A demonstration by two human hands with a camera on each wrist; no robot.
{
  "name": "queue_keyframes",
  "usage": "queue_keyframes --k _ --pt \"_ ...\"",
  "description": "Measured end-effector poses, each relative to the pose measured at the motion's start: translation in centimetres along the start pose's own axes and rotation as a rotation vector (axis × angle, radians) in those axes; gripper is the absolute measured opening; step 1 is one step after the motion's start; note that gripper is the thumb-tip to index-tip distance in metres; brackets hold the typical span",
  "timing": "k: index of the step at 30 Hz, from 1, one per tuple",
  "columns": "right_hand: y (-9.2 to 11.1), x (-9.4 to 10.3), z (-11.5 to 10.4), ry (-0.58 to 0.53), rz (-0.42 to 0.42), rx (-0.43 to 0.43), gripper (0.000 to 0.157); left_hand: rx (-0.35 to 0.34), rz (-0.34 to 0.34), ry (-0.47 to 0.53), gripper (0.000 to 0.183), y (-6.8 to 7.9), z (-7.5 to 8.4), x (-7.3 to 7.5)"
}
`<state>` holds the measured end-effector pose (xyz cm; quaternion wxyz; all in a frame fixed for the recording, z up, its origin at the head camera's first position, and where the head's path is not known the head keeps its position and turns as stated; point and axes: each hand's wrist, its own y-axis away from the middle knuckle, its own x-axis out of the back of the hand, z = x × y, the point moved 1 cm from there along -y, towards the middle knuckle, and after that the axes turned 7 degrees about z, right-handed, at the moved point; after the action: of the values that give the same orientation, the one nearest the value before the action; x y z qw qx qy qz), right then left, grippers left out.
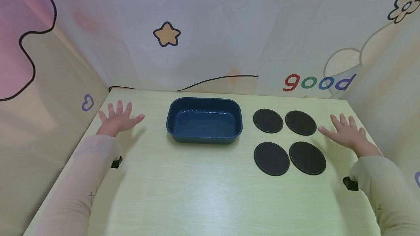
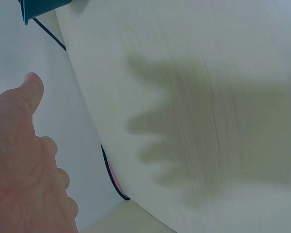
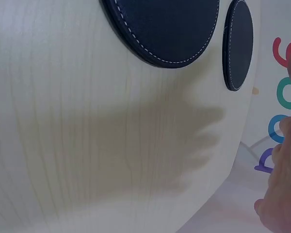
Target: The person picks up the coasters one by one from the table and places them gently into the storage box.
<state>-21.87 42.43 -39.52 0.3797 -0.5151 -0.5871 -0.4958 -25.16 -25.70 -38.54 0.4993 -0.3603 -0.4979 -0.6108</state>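
Fingers spread, the left hand point(image 1: 119, 120) hovers over the table's left side, holding nothing; its shadow falls on the wood in the left wrist view. Over the right side the right hand point(image 1: 349, 134) is also spread and bare. Nearest to it are black round coasters with stitched rims: back right point(image 1: 300, 123), front right point(image 1: 307, 158), back left point(image 1: 268, 121) and front left point(image 1: 271, 158). They lie flat in two rows. Left of them stands a dark blue rectangular tray point(image 1: 204, 138) with nothing inside.
The pale wooden table point(image 1: 197, 192) meets a printed cloth backdrop point(image 1: 210, 46) at the back and both sides. Black wrist devices show under the left sleeve point(image 1: 98, 156) and the right sleeve point(image 1: 380, 174).
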Motion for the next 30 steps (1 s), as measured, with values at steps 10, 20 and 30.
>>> queue_keyframes --k 10,20,30 --pt "0.1 -0.4 -0.9 0.007 0.026 0.041 0.091 -0.041 -0.001 -0.015 0.093 -0.6 1.3 -0.5" --pt "0.4 -0.9 -2.3 0.058 0.040 0.095 0.091 -0.086 -0.004 -0.026 0.090 -0.3 3.3 -0.8" --pt "1.2 -1.8 -3.8 0.084 0.064 0.158 0.090 -0.139 0.037 -0.030 0.084 -0.6 4.8 -1.6"
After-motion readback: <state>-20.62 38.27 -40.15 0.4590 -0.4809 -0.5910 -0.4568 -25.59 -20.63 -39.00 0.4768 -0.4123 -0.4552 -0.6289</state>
